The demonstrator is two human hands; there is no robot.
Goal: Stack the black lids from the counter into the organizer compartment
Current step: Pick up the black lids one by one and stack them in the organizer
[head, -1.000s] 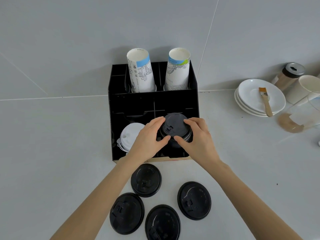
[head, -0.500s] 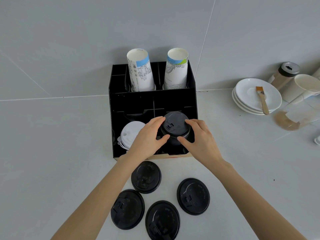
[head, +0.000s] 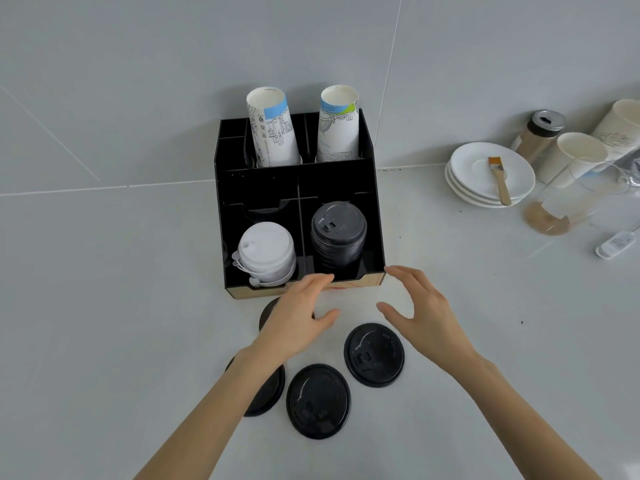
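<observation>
Now loose lids under empty hands

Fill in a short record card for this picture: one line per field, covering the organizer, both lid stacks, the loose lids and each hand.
organizer: black divided organizer on the grey counter, against the wall
black stack: stack of black plastic lids in the front right compartment
white stack: stack of white plastic lids in the front left compartment
loose lids: four flat black lids on the counter; two fully seen, two partly hidden under the left arm
left hand: open, empty
right hand: open, empty
</observation>
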